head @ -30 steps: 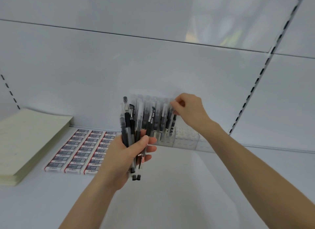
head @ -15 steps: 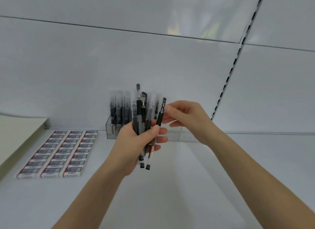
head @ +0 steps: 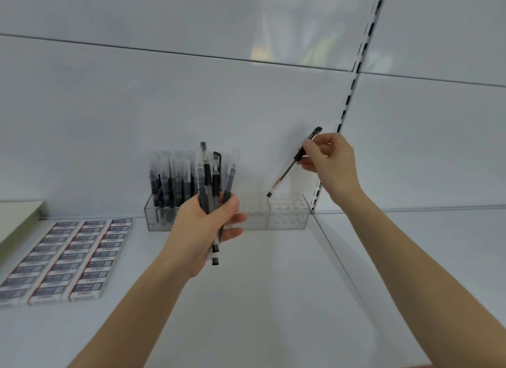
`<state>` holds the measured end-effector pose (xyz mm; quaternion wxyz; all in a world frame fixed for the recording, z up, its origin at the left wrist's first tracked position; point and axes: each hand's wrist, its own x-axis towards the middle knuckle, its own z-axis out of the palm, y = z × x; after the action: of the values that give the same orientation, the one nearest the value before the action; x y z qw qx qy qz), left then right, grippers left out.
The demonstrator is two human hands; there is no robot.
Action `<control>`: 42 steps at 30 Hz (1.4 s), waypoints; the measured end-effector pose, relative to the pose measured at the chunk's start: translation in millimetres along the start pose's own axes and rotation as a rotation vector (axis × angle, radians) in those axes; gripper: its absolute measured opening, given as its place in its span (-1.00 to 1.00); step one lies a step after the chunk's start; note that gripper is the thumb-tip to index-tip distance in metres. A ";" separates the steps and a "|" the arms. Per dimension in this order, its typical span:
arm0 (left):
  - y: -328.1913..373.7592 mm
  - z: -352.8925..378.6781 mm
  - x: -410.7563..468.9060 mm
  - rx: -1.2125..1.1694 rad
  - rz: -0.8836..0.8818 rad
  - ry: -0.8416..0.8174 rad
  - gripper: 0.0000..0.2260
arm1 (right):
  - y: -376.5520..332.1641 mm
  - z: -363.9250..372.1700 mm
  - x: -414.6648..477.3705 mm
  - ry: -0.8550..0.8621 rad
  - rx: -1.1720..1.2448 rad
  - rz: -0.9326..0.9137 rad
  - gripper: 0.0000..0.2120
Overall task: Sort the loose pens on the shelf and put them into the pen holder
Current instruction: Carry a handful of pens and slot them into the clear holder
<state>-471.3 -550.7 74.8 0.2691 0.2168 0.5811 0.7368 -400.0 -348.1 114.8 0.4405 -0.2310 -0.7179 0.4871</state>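
The shelf (head: 273, 299) and wall (head: 191, 99) are plain white-grey, and a rail (head: 356, 74) with a row of black slots crosses the wall. The holder (head: 287, 219) is clear. The pens (head: 208, 181) in the left hand (head: 197, 230) are black and clear. The pen (head: 284, 174) in the right hand (head: 328, 162) is black with a clear barrel and a red band. The erasers (head: 68, 258) are white with dark labels and red ends. The paper (head: 19, 217) is pale cream.

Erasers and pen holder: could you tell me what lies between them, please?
Only a narrow strip of bare shelf separates erasers from holder, head view.
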 end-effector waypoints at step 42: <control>-2.0 -16.7 -12.9 0.072 0.043 0.049 -0.88 | -23.4 29.3 -42.9 -0.177 0.282 0.089 -0.89</control>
<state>-471.8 -571.1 68.9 0.2308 0.2208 0.6088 0.7262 -401.2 -405.1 114.4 0.3813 -0.1548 -0.6676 0.6204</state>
